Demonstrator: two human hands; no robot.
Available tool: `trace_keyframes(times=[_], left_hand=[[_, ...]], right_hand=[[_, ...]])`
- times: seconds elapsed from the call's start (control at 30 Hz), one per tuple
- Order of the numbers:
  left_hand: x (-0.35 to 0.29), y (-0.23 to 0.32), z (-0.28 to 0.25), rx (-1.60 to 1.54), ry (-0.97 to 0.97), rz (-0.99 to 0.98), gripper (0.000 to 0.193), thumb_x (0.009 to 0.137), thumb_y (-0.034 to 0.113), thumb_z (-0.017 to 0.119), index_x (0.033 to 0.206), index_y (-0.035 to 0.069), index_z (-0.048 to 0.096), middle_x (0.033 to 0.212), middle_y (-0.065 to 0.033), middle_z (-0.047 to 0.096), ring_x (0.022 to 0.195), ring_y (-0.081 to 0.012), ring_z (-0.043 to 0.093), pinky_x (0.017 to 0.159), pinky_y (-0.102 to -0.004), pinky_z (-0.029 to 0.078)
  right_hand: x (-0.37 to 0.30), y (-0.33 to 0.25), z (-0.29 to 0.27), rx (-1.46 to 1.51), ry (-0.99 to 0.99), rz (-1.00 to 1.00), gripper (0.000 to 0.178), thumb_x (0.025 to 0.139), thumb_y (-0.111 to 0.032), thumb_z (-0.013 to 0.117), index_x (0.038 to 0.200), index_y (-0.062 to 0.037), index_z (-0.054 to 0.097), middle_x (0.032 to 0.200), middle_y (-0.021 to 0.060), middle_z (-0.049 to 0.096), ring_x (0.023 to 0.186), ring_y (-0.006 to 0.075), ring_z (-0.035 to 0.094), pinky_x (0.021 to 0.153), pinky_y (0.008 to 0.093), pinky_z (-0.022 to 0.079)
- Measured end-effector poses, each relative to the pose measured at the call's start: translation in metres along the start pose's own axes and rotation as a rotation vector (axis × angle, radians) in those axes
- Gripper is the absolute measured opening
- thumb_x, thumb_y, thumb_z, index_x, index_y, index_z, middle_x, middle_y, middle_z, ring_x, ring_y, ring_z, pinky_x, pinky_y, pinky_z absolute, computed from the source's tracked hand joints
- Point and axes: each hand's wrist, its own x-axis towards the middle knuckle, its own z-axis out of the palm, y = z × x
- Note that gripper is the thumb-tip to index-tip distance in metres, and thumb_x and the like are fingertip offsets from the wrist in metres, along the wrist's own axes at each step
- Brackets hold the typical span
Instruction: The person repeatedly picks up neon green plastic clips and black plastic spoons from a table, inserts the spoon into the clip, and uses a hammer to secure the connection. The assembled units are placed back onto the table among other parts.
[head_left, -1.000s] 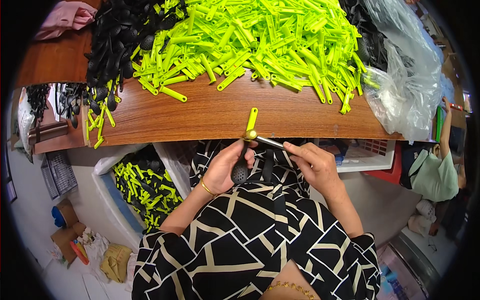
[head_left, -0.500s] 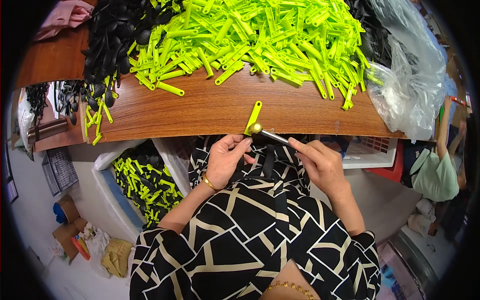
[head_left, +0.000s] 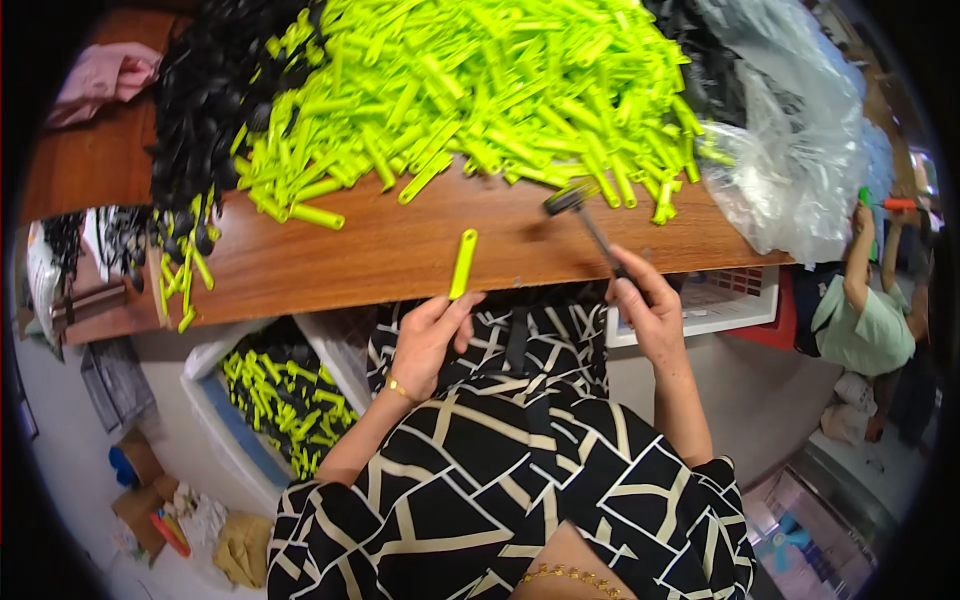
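The left hand [head_left: 428, 338] pinches the near end of a yellow-green handle [head_left: 463, 264] by the edge of a wooden table [head_left: 350, 265]. The right hand [head_left: 648, 308] grips a hammer [head_left: 597, 237], its blurred head over the tabletop. Beyond lies a heap of similar handles [head_left: 480, 90], with black utensil parts [head_left: 205, 100] to its left.
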Motion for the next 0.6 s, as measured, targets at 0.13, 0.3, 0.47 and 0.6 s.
trace_keyframes(times=[0.13, 0.3, 0.47, 0.6], left_hand=[[-0.019, -0.011, -0.036, 0.155, 0.182, 0.168, 0.025, 0.106, 0.021, 0.059, 0.107, -0.001, 0.07, 0.07, 0.0005, 0.058, 0.061, -0.0076, 0.052, 0.058, -0.0232, 0.042], [-0.051, -0.121, -0.208, 0.719, 0.724, 0.252, 0.026, 0.103, 0.022, 0.061, 0.102, -0.003, 0.07, 0.077, -0.0059, 0.067, 0.064, -0.014, 0.063, 0.061, -0.0289, 0.052], [-0.107, -0.21, -0.365, 1.01, 1.341, -0.488, 0.066, 0.087, 0.051, 0.075, 0.125, -0.002, 0.064, 0.123, -0.0276, 0.068, 0.112, -0.0395, 0.068, 0.098, -0.0474, 0.053], [-0.111, -0.203, -0.405, 0.886, 1.395, -0.507, 0.08, 0.081, 0.047, 0.083, 0.136, -0.005, 0.057, 0.136, -0.0298, 0.061, 0.126, -0.0472, 0.058, 0.108, -0.0522, 0.046]], right_hand=[[0.027, 0.011, -0.042, 0.429, 0.396, -0.098, 0.054, 0.107, -0.015, 0.056, 0.158, -0.009, 0.039, 0.105, 0.0067, 0.065, 0.066, 0.0047, 0.05, 0.054, 0.0198, 0.042], [0.078, 0.01, -0.103, 0.091, 0.585, -0.113, 0.058, 0.105, -0.019, 0.061, 0.158, -0.0094, 0.041, 0.115, 0.0091, 0.066, 0.093, 0.0118, 0.061, 0.076, 0.0272, 0.052], [0.1, -0.002, -0.072, -0.392, 0.559, -0.346, 0.024, 0.098, -0.018, 0.07, 0.12, -0.0081, 0.073, 0.103, 0.0101, 0.069, 0.09, 0.0176, 0.066, 0.078, 0.0319, 0.053], [0.102, -0.034, 0.002, -0.755, 0.293, -0.545, 0.018, 0.087, -0.02, 0.079, 0.099, -0.0076, 0.071, 0.096, 0.0099, 0.07, 0.089, 0.0286, 0.066, 0.08, 0.0378, 0.053]])
